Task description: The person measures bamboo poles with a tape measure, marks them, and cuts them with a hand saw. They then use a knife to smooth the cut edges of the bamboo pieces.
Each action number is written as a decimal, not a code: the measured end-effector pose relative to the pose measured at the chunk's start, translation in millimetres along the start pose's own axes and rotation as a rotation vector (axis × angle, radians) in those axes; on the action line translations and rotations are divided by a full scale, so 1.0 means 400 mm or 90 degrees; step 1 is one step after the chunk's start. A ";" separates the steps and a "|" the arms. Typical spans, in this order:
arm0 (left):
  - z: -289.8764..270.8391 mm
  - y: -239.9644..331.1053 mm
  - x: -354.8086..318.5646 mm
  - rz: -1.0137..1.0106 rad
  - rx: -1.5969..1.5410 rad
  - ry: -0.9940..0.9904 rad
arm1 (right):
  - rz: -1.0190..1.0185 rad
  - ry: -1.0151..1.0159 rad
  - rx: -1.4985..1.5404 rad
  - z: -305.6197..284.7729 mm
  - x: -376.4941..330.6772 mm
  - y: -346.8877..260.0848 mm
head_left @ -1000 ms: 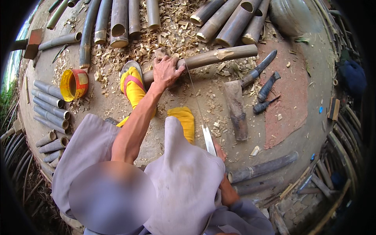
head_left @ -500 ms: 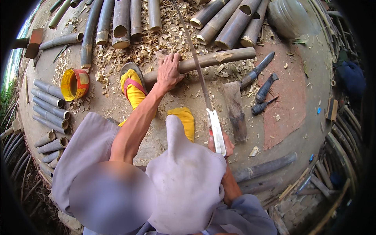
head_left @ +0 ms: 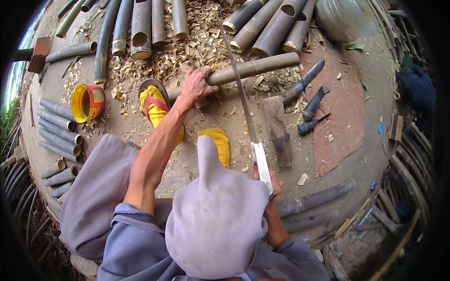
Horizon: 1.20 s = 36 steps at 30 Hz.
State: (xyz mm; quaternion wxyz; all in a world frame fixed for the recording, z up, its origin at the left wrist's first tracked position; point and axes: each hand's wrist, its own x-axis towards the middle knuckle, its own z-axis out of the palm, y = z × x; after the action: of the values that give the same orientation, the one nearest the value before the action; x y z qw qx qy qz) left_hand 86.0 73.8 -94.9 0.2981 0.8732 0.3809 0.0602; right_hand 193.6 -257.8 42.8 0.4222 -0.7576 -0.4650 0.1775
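A bamboo pole (head_left: 267, 65) lies slantwise on the ground ahead of me. My left hand (head_left: 198, 86) presses over its left part, fingers curled around it. My right hand (head_left: 275, 183), partly hidden behind the pale handle, grips a handsaw. The long thin saw blade (head_left: 244, 100) runs forward from the handle and crosses the pole to the right of my left hand; how deep it cuts cannot be seen. My left foot in a yellow sock and sandal (head_left: 155, 102) rests by the pole's near end. A wooden block (head_left: 189, 66) shows just behind my left hand.
Bamboo tubes (head_left: 276, 28) lie at the back among shavings (head_left: 164, 61). Short cut pieces (head_left: 58, 129) and a yellow-red ring-shaped container (head_left: 87, 103) are at left. A wood slab (head_left: 279, 133), a knife (head_left: 304, 82) and dark-wrapped tools (head_left: 315, 103) lie at right.
The handsaw and my right hand have drawn back slightly toward me. My left hand stays on the bamboo pole. The whole view has shifted a little.
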 end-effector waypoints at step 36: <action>0.031 0.041 0.008 -0.058 0.120 -0.015 | 0.012 -0.048 -0.059 0.057 -0.012 0.005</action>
State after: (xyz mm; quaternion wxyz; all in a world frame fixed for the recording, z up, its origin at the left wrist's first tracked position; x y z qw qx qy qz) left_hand 102.7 61.3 -96.0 0.2218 0.8798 0.4204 0.0004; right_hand 177.3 -251.3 27.3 0.3675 -0.7735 -0.4811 0.1879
